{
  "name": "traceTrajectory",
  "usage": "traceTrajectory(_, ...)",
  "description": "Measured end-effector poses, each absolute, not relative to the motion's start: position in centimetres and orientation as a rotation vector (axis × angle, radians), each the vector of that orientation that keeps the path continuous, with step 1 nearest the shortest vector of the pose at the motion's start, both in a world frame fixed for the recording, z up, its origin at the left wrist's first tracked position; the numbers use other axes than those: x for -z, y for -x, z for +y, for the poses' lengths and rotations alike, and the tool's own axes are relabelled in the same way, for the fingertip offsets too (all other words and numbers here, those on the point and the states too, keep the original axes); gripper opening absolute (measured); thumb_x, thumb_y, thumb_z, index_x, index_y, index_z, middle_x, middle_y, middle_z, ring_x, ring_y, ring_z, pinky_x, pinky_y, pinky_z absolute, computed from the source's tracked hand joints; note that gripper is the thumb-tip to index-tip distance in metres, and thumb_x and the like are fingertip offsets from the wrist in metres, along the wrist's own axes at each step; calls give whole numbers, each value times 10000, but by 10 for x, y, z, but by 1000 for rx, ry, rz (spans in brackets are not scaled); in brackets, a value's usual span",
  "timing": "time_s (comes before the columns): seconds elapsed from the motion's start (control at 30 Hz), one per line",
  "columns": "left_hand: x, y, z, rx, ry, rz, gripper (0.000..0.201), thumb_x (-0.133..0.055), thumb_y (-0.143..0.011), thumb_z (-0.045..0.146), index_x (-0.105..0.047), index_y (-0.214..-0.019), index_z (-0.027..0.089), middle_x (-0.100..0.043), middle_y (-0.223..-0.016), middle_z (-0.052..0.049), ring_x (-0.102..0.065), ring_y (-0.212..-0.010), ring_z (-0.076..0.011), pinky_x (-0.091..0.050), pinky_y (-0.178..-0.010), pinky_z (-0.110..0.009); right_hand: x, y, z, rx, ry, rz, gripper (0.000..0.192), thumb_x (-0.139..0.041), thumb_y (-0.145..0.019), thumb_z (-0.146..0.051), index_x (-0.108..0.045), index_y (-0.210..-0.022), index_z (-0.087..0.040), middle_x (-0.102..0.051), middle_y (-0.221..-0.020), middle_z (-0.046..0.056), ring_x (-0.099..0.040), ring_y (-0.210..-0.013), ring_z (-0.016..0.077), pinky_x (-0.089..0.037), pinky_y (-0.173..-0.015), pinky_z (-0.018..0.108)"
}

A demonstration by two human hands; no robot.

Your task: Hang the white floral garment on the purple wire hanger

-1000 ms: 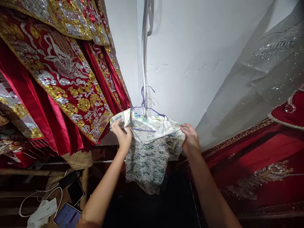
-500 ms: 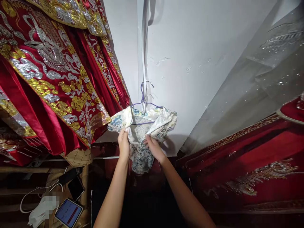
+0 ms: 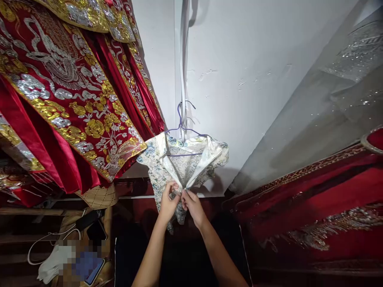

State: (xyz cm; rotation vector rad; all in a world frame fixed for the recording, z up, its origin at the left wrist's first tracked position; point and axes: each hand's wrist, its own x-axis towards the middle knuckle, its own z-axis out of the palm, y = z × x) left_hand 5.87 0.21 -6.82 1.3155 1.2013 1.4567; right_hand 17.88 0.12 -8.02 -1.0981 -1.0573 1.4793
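Observation:
A pale blouse [image 3: 155, 163] with a blue floral print hangs from a purple hanger [image 3: 180, 124], its neckline spread in a V. At the bottom of that V, my left hand [image 3: 170, 200] pinches the left front edge. My right hand [image 3: 192, 205] is closed on the right front edge, close beside the left. The fingertips of both hands almost meet there, and any fastener between them is too small to make out. Below the hands the blouse's lower part hangs in narrow folds.
Red garments with gold and silver embroidery [image 3: 98, 119] hang on the left. On the right are a sheer sparkling fabric [image 3: 353, 91] and a red embroidered cloth [image 3: 338, 191]. A wooden stand [image 3: 106, 223] at lower left holds phones, a white cable and a white bag.
Both hands have moved down, the left also to the right, and come together at the base of the neckline. The front edges now converge in a V.

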Motion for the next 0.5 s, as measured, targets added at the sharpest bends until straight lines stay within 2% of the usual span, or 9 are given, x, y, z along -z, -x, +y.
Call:
traceTrajectory(0.07,73,-67,-2,-1422,-1340,1207,192,-610,-797,226,-606,-988,223,-628,-913,-37,-615,-942,-225,-478,-879,-347,79,-184,-7,-1465,1065,-1096,472,-620,-783,-662,-536,-685,-208,-461,-551,-39,-381,-460,101,-279,-439,240)
traceTrajectory(0.23,54,-80,-9,-1317,-1463,1110,197,-589,-784,209,-627,-975,242,-626,-826,-12,-610,-864,-214,-476,-802,-312,58,-201,1,-1488,1163,-1304,448,-573,-823,-601,-608,-642,-193,-437,-388,-45,-340,-369,103,-273,-429,252)
traceTrajectory(0.3,51,-83,-11,-1323,-1479,1150,68,-584,-806,239,-619,-864,232,-598,-752,-5,-581,-761,-197,-463,-734,-298,43,-207,9,-1506,1186,-1365,418,-567,-834,-548,-616,-623,-191,-458,-373,-37,-347,-351,103,-275,-417,248)
traceTrajectory(0.4,56,-86,-11,-1468,-1491,1293,124,-560,-858,299,-597,-765,226,-568,-742,-20,-542,-725,-197,-437,-699,-303,5,-211,26,-1489,1120,-1438,360,-569,-849,-463,-635,-630,-185,-530,-419,-15,-375,-362,100,-271,-405,239)
traceTrajectory(0.5,64,-87,-10,-1495,-1559,1344,153,-554,-882,333,-606,-772,239,-553,-763,-30,-523,-711,-205,-419,-681,-312,-50,-210,51,-1286,1058,-1330,301,-617,-830,-431,-642,-656,-186,-565,-462,-4,-389,-381,99,-282,-394,236)
